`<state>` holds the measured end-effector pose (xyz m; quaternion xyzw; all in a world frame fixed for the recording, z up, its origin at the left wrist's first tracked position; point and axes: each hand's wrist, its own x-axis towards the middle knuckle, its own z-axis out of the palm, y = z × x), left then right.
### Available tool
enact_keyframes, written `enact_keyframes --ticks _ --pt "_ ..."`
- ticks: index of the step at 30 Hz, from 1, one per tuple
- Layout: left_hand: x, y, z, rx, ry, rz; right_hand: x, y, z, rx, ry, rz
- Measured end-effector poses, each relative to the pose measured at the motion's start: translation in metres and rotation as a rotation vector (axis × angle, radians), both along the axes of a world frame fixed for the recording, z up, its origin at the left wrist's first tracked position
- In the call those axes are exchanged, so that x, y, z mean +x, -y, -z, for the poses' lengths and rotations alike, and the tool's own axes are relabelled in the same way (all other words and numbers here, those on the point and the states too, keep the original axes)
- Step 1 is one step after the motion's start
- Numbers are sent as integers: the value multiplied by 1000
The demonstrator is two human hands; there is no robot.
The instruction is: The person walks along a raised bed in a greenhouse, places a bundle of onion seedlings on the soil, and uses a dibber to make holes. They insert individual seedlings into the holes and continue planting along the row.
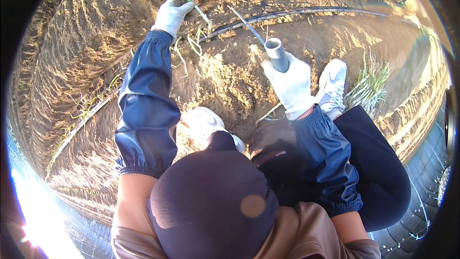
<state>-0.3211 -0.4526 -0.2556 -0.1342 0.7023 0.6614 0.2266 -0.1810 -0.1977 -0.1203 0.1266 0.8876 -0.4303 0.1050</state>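
Note:
My left hand (172, 12), in a white work glove, pinches a thin green seedling (199, 10) with pale roots. It is held just above the soil at the upper left. Below that hand, several pale, stringy plant pieces (195, 45) lie on the ground. In my gloved right hand (291, 81) is a hand tool with a grey tubular handle (277, 55), its open end facing up. The tool's thin metal blade (248, 26) extends toward the upper left, above the soil. My right fingers wrap around the handle and are partly hidden.
A black irrigation hose (305, 10) curves across the soil beyond my hands. To the right, a bundle of green seedlings (370, 84) lies beside my right shoe (332, 79). My left shoe (203, 118) rests on the loose soil. Another plant row with a pale line (81, 124) runs at left.

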Motion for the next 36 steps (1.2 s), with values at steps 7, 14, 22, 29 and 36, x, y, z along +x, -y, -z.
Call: enact_keyframes --ticks 7,14,22,29,36 --pt "6 -2 119 -174 171 89 5 3 18 99 -40 -128" --pt "8 -26 166 -843 -41 322 10 5 24 159 -74 -311" --pt "3 -25 176 -892 1 363 18 20 35 197 96 -418" --pt "3 -25 176 -952 -72 408 14 28 39 225 226 -426" --pt "0 -28 173 -969 -73 477 11 35 50 269 213 -463"
